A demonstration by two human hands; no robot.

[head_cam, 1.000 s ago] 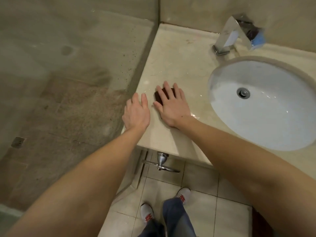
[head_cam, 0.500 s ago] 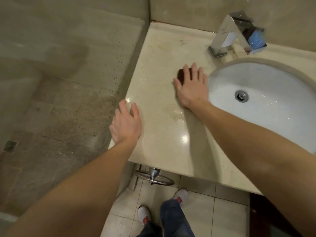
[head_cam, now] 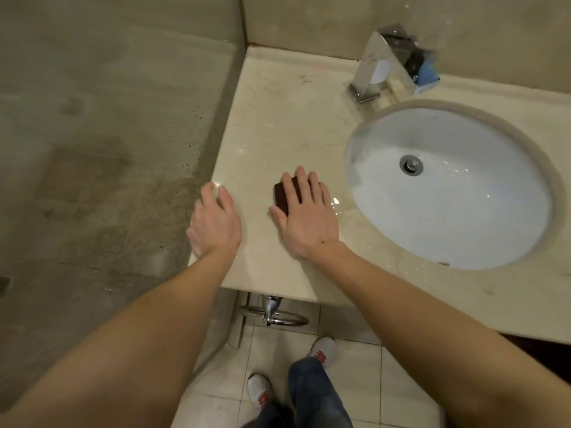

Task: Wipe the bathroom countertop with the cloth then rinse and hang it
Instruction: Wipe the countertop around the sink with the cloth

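A small dark brown folded cloth (head_cam: 281,195) lies flat on the beige marble countertop (head_cam: 278,118), left of the basin. My right hand (head_cam: 304,216) presses down on it with straight, spread fingers, covering most of it. My left hand (head_cam: 213,222) rests flat on the counter's left edge, fingers relaxed, holding nothing. Wet streaks glisten on the counter around the cloth.
A white oval sink (head_cam: 448,186) with a metal drain fills the right side. A chrome faucet (head_cam: 383,63) stands behind it by the wall. A glass shower panel (head_cam: 123,134) borders the counter on the left. A chrome towel ring (head_cam: 275,316) hangs under the counter's front edge.
My right hand has slid the cloth back from beside the faucet towards the front of the counter. The left hand stays on the left edge.
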